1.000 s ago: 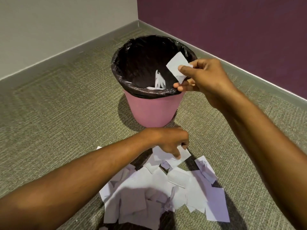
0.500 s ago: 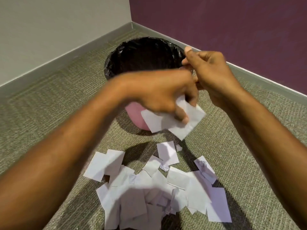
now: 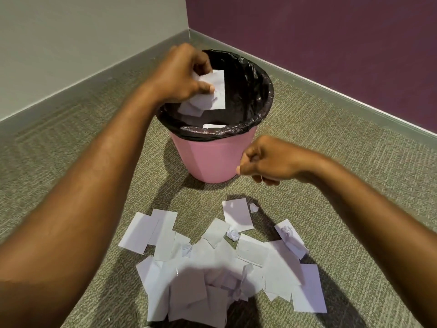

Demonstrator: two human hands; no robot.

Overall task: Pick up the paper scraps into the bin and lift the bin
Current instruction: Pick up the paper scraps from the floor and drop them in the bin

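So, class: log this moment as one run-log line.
left hand: holds scraps over bin | right hand: curled, empty, beside bin | pile: on carpet

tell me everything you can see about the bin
The bin is a round pink tub, plastic by its look, tapering toward the base. A crinkled black liner fills it and folds over the rim. It stands upright on the carpet near the corner of the room, beyond the scrap pile. The left hand holds scraps over its mouth; whether it touches the liner is unclear. One scrap shows inside. The right hand overlaps its lower right side; contact is unclear.
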